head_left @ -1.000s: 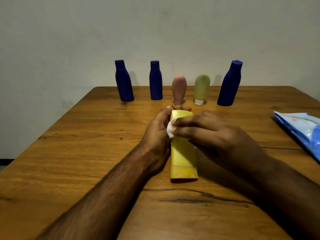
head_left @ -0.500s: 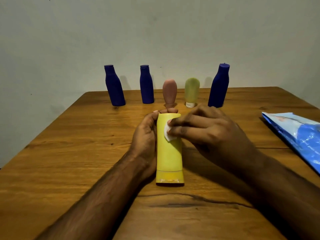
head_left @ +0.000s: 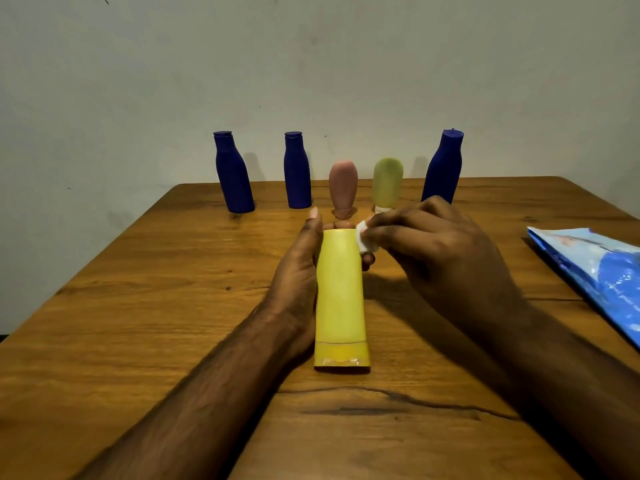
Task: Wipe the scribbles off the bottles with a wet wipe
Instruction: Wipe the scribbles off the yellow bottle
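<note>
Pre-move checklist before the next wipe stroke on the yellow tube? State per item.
1. Yellow tube held steady by left hand: ok.
2. Wet wipe pinched in right hand: ok.
3. Wipe touching the tube: ok, at its far right edge.
4. Tube's facing side free of scribbles: ok, none visible; other sides cannot tell.
5. Five bottles standing at the far table edge, out of the stroke path: ok.
6. Wipes pack within reach on the right: ok.
</note>
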